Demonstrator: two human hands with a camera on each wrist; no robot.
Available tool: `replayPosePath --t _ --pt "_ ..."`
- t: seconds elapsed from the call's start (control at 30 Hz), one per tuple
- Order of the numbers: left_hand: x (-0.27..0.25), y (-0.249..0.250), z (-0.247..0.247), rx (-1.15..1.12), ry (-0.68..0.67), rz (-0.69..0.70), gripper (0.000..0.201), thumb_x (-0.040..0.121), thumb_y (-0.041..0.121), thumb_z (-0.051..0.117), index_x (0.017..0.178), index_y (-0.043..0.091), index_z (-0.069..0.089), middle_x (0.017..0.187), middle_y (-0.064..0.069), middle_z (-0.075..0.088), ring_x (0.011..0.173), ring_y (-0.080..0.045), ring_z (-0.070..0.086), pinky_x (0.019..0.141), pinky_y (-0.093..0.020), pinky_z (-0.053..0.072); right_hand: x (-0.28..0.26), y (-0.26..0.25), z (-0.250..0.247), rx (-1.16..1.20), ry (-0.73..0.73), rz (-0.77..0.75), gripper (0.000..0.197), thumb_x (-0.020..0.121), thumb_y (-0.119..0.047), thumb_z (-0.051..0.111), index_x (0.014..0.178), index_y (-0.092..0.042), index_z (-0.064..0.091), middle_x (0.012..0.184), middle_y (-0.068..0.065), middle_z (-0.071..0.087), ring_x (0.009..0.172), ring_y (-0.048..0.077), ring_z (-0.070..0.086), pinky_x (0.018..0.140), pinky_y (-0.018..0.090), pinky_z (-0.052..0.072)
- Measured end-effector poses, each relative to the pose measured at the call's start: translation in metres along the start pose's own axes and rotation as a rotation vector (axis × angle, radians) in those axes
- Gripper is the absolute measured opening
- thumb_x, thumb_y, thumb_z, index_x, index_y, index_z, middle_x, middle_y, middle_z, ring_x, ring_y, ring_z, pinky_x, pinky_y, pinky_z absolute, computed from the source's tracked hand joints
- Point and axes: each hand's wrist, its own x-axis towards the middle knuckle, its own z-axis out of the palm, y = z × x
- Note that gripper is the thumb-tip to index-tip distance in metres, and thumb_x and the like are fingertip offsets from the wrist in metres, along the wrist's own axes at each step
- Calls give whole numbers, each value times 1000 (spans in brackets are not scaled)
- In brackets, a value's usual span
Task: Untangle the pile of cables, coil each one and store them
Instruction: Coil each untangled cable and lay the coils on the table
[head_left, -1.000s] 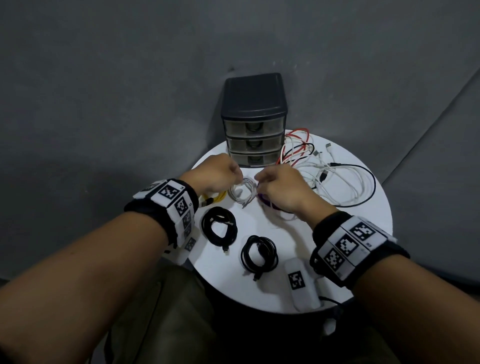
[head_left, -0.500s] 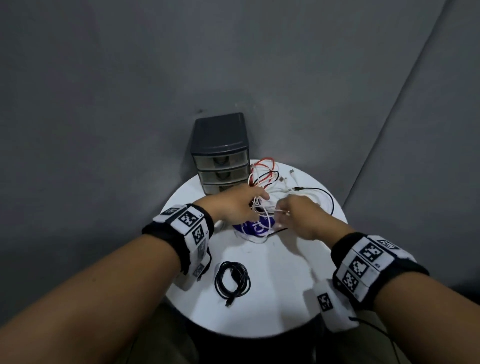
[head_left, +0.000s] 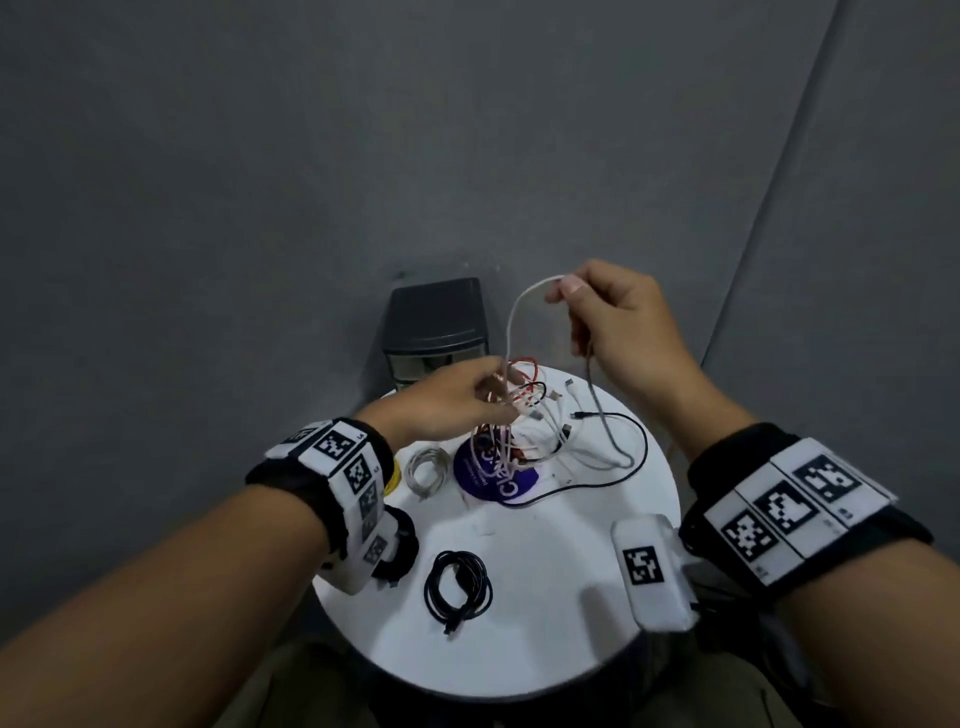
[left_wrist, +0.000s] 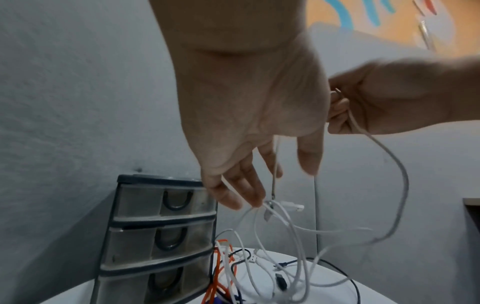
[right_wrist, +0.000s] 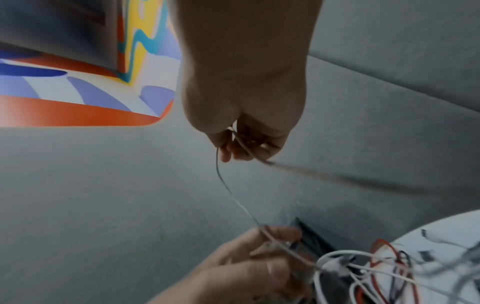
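Observation:
A tangle of white, red and black cables (head_left: 545, 431) lies at the back of the round white table (head_left: 519, 639). My right hand (head_left: 566, 288) is raised above it and pinches a white cable (head_left: 511, 322) between thumb and forefinger; the wrist view shows that right hand (right_wrist: 233, 142) with the cable (right_wrist: 226, 185) running down. My left hand (head_left: 498, 395) holds the same cable low, where it meets the tangle. In the left wrist view my left hand's (left_wrist: 249, 197) fingers point down among the strands (left_wrist: 272, 236). A dark three-drawer unit (head_left: 436, 317) stands behind with its drawers closed (left_wrist: 155, 236).
A coiled black cable (head_left: 457, 587) lies near the table's front. A small coiled white cable (head_left: 427, 470) sits at the left, with a yellow one (head_left: 396, 475) and another black coil (head_left: 402, 545) partly under my left wristband. A purple round sticker (head_left: 493, 480) lies beneath the tangle.
My right hand has risen well above the table, drawing the white cable up out of the tangle. My left hand has lifted slightly and stays on the strands.

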Motion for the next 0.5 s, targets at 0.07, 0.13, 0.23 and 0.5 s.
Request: replayPosePath --t 0.07,0.13,0.23,0.5 --pt "-4 13 1 -37 26 46 34 90 41 74 121 32 63 118 3 69 110 -14 66 97 -33 52 0 -8 2 -3 -14 -45 24 101 -29 55 85 -20 70 55 -12 46 52 11 42 54 29 36" --pt "-11 31 -1 -97 106 67 22 99 40 62 106 22 71 109 -7 73 97 -18 69 90 -34 51 1 -14 3 -44 -43 -87 23 100 -28 56 87 -16 71 53 -15 42 52 6 36 56 26 32" --pt "-18 48 -10 -243 262 84 43 109 31 44 84 7 70 96 -14 76 85 -29 69 85 -39 53 -1 -14 3 -157 -91 -98 21 98 -27 60 88 -10 68 60 -11 42 57 8 38 57 29 33" --pt "-31 61 -50 -721 672 114 43 111 26 35 82 7 60 80 -14 75 72 -24 73 65 -29 58 -44 59 -12 -427 -319 358 23 98 -14 57 77 -15 66 70 3 65 62 17 57 60 29 48"
